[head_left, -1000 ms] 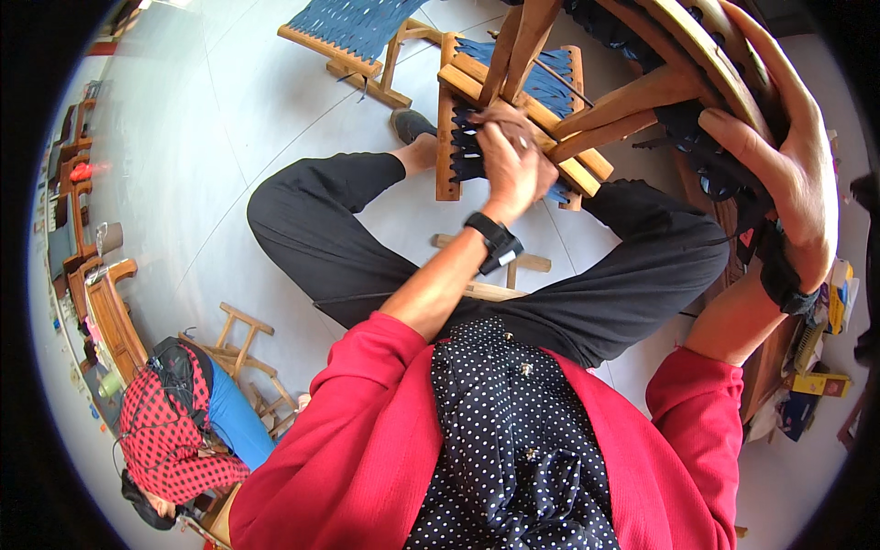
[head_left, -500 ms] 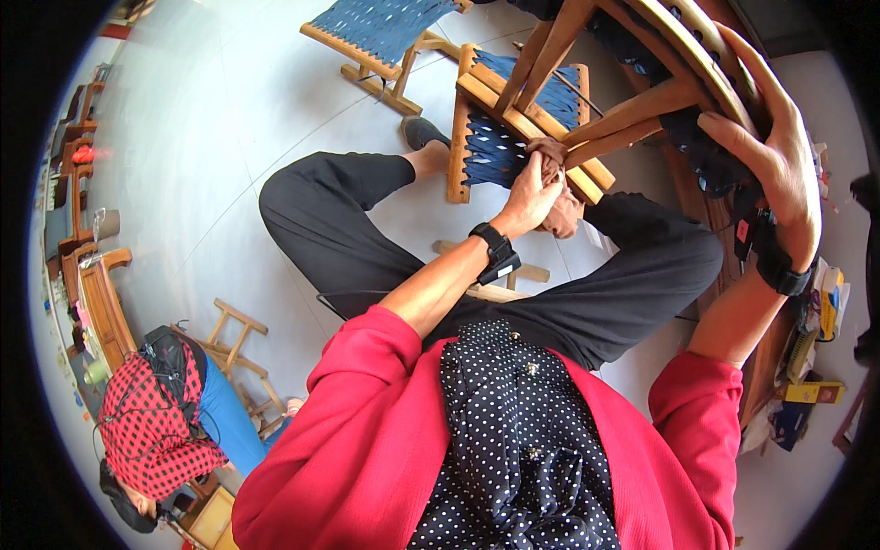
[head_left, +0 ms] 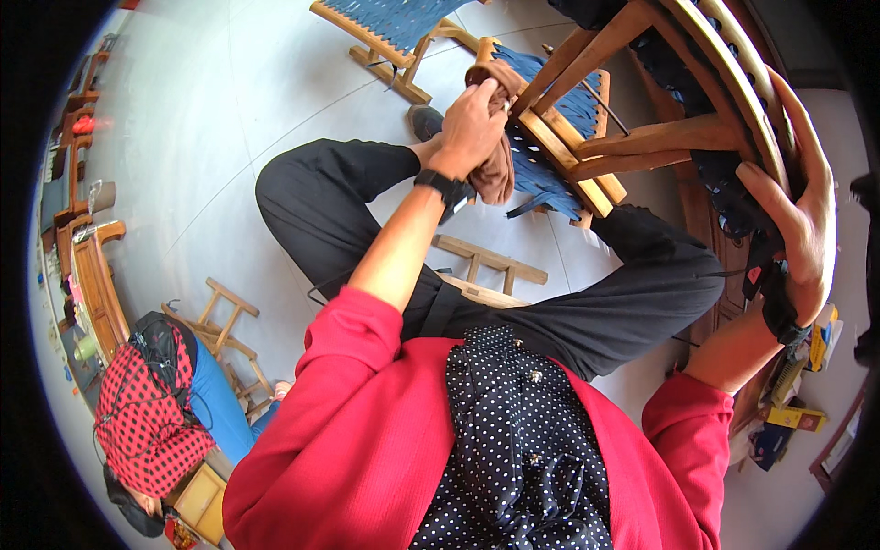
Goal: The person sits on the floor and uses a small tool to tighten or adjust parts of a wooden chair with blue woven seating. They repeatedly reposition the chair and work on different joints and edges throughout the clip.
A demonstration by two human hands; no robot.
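My left hand point(head_left: 469, 133) is closed around a brown cloth point(head_left: 498, 176), which wraps over the end of a wooden bar. That bar belongs to a tilted wooden folding stool point(head_left: 674, 136) with dark blue webbing, held up in front of me. At the right, my right hand point(head_left: 807, 215) grips the rounded outer rail of the same stool, its thumb on one side and fingers on the other. Behind the bars shows blue woven strapping point(head_left: 541, 183), apparently of another stool on the floor.
Another blue woven stool point(head_left: 390, 23) stands at the far left. A low wooden stool frame point(head_left: 495, 266) lies between my legs. At the lower left a person in a checked top point(head_left: 147, 412) bends near wooden frames point(head_left: 225, 316). Boxes point(head_left: 796, 419) are at the right.
My left hand has moved left and away from me along the wooden bar with the cloth, reaching its end. The stool and my right hand have shifted slightly right.
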